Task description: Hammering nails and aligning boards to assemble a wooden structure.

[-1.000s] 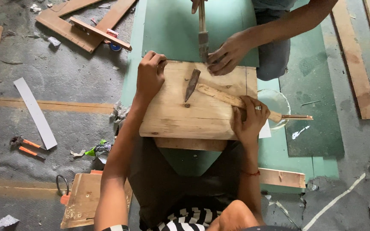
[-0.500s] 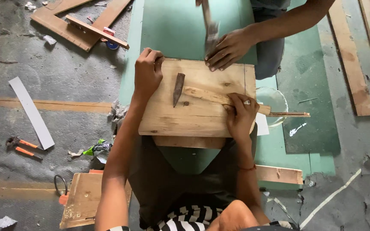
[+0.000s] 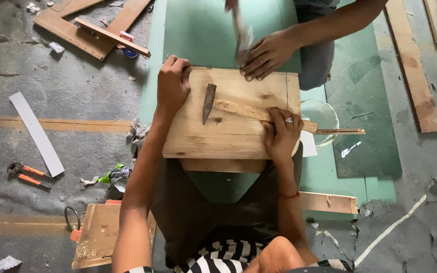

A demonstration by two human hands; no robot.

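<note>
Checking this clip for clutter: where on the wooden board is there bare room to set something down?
The wooden board is bare along its near strip, between the left hand and right hand. The far right corner is crowded: a co-worker's hand presses there with a blurred tool. The hammer lies across the middle.

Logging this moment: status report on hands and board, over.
Left hand grips the wooden board at its far-left corner. Right hand rests on the hammer handle, lying flat. Co-worker's hand presses the far edge, blurred tool above.
</note>
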